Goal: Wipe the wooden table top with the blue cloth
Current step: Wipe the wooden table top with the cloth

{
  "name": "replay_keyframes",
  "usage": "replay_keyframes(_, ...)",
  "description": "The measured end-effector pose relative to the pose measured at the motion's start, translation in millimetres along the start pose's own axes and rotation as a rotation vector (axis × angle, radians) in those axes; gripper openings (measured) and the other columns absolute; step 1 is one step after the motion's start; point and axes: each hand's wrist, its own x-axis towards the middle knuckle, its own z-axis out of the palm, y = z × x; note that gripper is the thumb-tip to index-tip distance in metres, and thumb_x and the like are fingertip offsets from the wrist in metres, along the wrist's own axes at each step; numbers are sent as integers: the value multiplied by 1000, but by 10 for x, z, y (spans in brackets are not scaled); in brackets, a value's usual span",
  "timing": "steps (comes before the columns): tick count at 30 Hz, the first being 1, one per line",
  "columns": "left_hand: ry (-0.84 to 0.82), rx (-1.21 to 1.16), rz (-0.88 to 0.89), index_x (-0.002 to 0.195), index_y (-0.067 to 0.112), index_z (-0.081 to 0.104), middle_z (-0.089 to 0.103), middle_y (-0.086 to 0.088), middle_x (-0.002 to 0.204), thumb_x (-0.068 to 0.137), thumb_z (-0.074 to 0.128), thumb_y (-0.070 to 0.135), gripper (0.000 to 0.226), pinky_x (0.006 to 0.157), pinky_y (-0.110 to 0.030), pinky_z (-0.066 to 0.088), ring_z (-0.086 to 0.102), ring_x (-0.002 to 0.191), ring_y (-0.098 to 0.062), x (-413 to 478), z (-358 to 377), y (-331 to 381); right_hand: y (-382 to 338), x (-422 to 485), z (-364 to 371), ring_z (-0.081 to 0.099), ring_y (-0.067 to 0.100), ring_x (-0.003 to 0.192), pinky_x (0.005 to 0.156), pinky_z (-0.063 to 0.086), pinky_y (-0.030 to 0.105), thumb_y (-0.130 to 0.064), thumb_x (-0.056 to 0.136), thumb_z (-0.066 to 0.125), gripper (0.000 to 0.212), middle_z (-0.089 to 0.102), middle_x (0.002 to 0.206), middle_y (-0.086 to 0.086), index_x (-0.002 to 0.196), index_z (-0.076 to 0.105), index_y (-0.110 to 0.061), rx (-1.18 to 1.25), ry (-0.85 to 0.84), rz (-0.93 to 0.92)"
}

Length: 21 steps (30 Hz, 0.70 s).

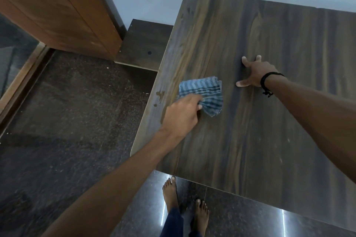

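- Dark speckled floor [67, 111] lies left of the table.
- Brownish spots [159, 95] sit at the wooden table top's [250, 150] left edge.
- Left hand [181, 115]: fingers curled, pinching the blue cloth [206, 90].
- The cloth lies bunched on the table top, just right of the spots.
- Right hand [254, 73]: fingers spread, pressed flat on the wood, apart from the cloth; black wristband [266, 81].

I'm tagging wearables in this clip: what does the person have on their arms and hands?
No sleeves or gloves show; both arms are bare in view. The right hand has a thin black cord band round its wrist, with a small knotted end hanging. The left hand and wrist carry nothing visible: no watch, ring or band.
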Motion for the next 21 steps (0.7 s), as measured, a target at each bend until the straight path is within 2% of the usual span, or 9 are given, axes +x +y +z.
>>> replay_keyframes(2, -57, -225, -168, 114, 19, 71, 73, 5, 103, 96, 66, 20, 18, 83, -38, 55, 68, 95, -17, 55, -274, 139, 0, 2, 2, 24, 46, 146, 112, 34, 51, -54, 78, 78, 111, 1, 166, 18, 160, 6, -35, -6, 6, -4)
replay_keyframes(4, -133, -486, -235, 109, 20, 74, 73, 11, 91, 96, 68, 17, 15, 82, -33, 55, 68, 89, -10, 95, -573, 242, -3, 2, 7, 23, 47, 146, 112, 34, 52, -54, 78, 78, 111, 0, 166, 18, 160, 5, -35, -3, 4, -1)
replay_keyframes(6, -167, -703, -285, 108, 16, 74, 75, 6, 90, 97, 67, 13, 14, 81, -27, 57, 71, 88, -10, 144, -775, 270, 0, 4, 11, 22, 47, 146, 113, 34, 53, -54, 80, 77, 109, -2, 166, 17, 160, 5, -36, 6, -1, 3)
replay_keyframes(8, -184, -746, -353, 109, 17, 74, 76, 2, 96, 98, 66, 15, 15, 81, -26, 57, 72, 91, -11, 219, -775, 169, 8, 10, 9, 22, 47, 146, 113, 34, 54, -53, 81, 77, 108, -2, 166, 16, 160, 6, -36, 10, -1, -5)
replay_keyframes(11, -236, -377, -408, 133, 18, 65, 66, -1, 131, 101, 60, 27, 34, 98, -29, 44, 60, 121, -17, 323, -490, -129, 18, 8, 9, 22, 47, 146, 113, 34, 53, -52, 79, 79, 109, -1, 166, 16, 160, 7, -36, 15, 0, -10)
replay_keyframes(14, -108, 15, -267, 154, 13, 39, 32, -10, 161, 105, 44, 39, 55, 123, -48, 21, 26, 150, -30, 185, -179, -214, 22, 14, 18, 22, 47, 147, 112, 35, 53, -54, 78, 79, 111, -1, 166, 16, 160, 6, -36, 1, 5, -6)
replay_keyframes(17, -180, 166, -107, 161, 20, 18, 3, -8, 169, 104, 23, 55, 67, 124, -54, 1, -3, 156, -31, -5, 166, -42, 15, 16, 4, 22, 47, 146, 111, 36, 53, -55, 77, 79, 112, -2, 166, 17, 160, 5, -36, -8, -7, -9)
replay_keyframes(19, -261, 261, -52, 162, 27, 8, -7, -5, 170, 102, 14, 61, 70, 124, -59, 2, -10, 155, -32, -5, 450, 20, 15, 11, 4, 23, 47, 146, 111, 36, 53, -55, 77, 79, 112, -2, 166, 16, 160, 6, -36, -6, -2, -11)
replay_keyframes(21, -268, 275, -111, 162, 32, 2, -10, -2, 169, 101, 9, 64, 68, 123, -60, 2, -13, 154, -32, 137, 677, -27, 19, 8, 11, 23, 47, 146, 111, 37, 53, -55, 77, 79, 111, -2, 166, 16, 160, 6, -37, -6, 5, -3)
